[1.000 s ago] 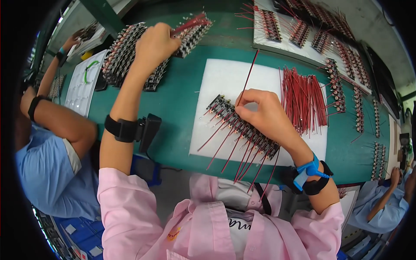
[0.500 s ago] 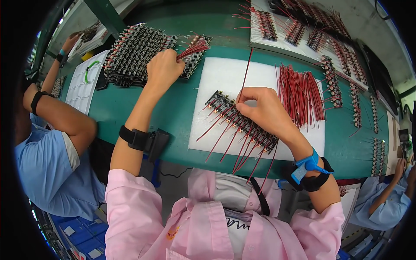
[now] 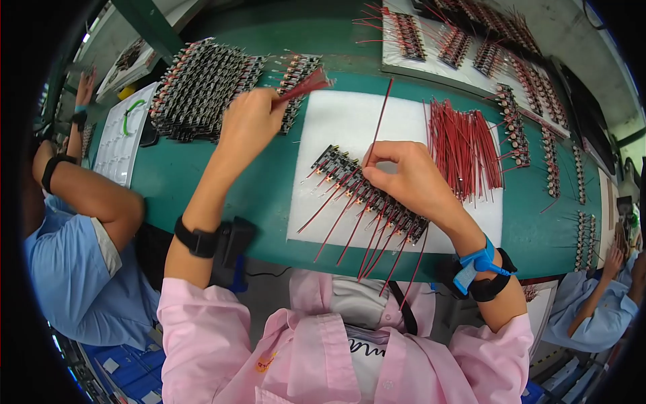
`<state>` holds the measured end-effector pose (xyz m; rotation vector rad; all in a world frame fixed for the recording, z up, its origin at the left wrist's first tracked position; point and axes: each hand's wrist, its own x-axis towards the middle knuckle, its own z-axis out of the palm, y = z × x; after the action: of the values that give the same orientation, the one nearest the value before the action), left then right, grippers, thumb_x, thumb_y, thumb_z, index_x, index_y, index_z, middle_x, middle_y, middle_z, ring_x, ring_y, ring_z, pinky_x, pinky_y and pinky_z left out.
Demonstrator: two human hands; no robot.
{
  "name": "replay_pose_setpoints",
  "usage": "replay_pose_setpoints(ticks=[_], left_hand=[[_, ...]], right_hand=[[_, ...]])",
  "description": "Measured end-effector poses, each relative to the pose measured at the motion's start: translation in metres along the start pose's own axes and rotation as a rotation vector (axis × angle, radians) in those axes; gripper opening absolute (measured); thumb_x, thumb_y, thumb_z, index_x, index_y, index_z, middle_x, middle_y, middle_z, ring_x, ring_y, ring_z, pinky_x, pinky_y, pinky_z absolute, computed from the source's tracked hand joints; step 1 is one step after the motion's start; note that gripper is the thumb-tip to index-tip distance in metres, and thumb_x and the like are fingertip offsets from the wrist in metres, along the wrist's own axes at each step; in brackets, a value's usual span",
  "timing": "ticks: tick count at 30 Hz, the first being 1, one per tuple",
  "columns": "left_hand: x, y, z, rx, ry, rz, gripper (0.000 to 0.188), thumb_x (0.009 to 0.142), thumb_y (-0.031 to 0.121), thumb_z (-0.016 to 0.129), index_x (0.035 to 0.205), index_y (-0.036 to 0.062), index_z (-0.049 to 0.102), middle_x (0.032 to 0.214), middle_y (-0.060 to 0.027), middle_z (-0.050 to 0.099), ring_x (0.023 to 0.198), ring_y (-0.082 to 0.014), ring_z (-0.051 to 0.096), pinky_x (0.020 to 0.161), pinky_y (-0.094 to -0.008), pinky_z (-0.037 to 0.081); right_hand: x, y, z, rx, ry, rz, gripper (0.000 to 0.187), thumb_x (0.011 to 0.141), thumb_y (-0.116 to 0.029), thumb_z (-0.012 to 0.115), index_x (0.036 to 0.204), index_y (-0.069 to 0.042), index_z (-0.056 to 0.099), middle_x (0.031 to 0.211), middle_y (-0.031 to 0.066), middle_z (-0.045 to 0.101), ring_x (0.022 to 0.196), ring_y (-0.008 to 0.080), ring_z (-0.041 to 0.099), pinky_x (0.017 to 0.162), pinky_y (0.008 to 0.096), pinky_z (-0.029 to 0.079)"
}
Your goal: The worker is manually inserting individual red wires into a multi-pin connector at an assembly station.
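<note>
My left hand (image 3: 250, 124) is closed around a small bundle of red wires (image 3: 307, 86), whose ends fan out to its right. With thumb and forefinger my right hand (image 3: 407, 172) pinches one red wire (image 3: 381, 118), standing nearly upright at the far edge of a circuit board strip (image 3: 336, 168). This dark strip lies aslant on a white foam pad (image 3: 336, 114). Several red wires stick out from its near side toward me. My right hand hides part of the strip and the lower end of the pinched wire.
A pile of loose red wires (image 3: 464, 148) covers the pad's right side. Stacked circuit board strips (image 3: 202, 91) stand at the far left, beside a white tray (image 3: 124, 145). More wired strips lie at the right and on a raised white board (image 3: 431, 67). Co-workers sit on both sides.
My left hand has moved slightly left and nearer, with the wire bundle swinging up a little. My right hand still pinches the single wire at the strip.
</note>
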<state>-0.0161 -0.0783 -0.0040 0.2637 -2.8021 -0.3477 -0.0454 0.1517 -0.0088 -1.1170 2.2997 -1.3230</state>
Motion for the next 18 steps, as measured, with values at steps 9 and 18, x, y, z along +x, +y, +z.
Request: replay_pose_setpoints(ticks=[9, 18], left_hand=[[-0.019, 0.01, 0.008, -0.272, -0.256, -0.039, 0.025, 0.071, 0.018, 0.057, 0.065, -0.0062, 0.053, 0.061, -0.0223, 0.052, 0.061, -0.0378, 0.051, 0.055, -0.0411, 0.039], [-0.023, 0.008, 0.017, -0.428, -0.233, -0.104, 0.027, 0.072, 0.018, 0.057, 0.061, -0.0048, 0.048, 0.05, -0.0043, 0.042, 0.05, -0.0091, 0.037, 0.045, -0.0296, 0.031]], right_hand=[[0.0, 0.002, -0.002, 0.048, -0.033, -0.014, 0.013, 0.068, -0.009, 0.056, 0.074, 0.003, 0.055, 0.068, 0.0112, 0.058, 0.066, 0.018, 0.056, 0.065, 0.0274, 0.043], [-0.007, 0.006, -0.007, 0.05, -0.038, -0.011, 0.01, 0.069, -0.007, 0.056, 0.073, 0.002, 0.056, 0.07, 0.0092, 0.058, 0.067, 0.0171, 0.056, 0.064, 0.0269, 0.043]])
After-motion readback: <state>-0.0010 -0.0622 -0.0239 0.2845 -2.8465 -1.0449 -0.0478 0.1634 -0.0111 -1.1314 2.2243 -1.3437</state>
